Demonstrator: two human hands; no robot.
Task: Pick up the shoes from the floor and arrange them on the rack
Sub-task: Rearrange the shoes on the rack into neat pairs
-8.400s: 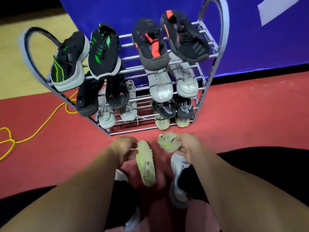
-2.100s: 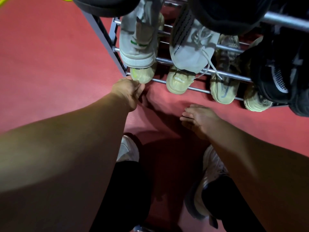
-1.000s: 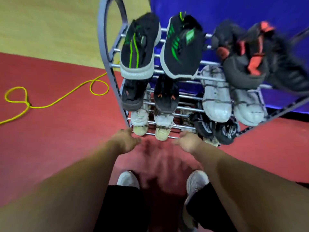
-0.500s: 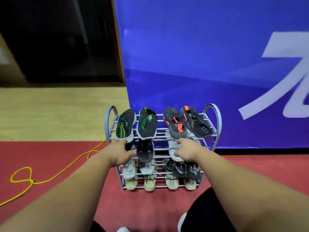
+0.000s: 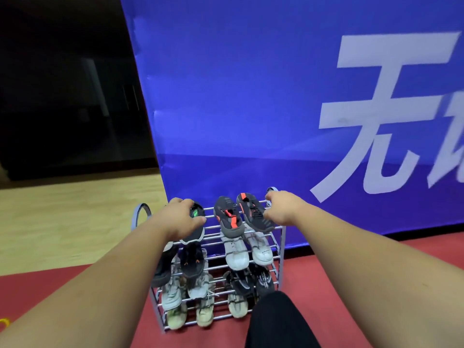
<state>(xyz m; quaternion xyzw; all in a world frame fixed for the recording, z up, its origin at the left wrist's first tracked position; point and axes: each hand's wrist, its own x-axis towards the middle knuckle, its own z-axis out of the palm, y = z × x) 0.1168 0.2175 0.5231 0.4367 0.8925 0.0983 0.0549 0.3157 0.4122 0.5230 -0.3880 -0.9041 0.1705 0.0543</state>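
Observation:
A grey metal shoe rack [image 5: 281, 247] stands on the red floor, with shoes on every tier. My left hand [image 5: 180, 218] lies over the black and green shoes [image 5: 195, 232] at the left of the top tier, thumb and fingers curled around one of them. My right hand [image 5: 283, 207] is at the rack's top right corner, fingers curled beside the grey arch and touching a black and orange shoe [image 5: 253, 214]. Its partner [image 5: 229, 219] lies next to it. White shoes [image 5: 237, 254] sit one tier down. Beige shoes [image 5: 204, 315] fill the bottom tier.
A blue banner [image 5: 251, 96] with white characters stands right behind the rack. Wooden floor [image 5: 62, 222] lies to the left, with a dark area beyond it. A bit of yellow cable [image 5: 2, 322] shows at the lower left. My black-clad leg [image 5: 276, 322] hides the rack's lower right.
My view has risen from the floor to above the rack. Both hands have moved up from the lower tiers to the top tier. The beige shoes now sit on the bottom tier.

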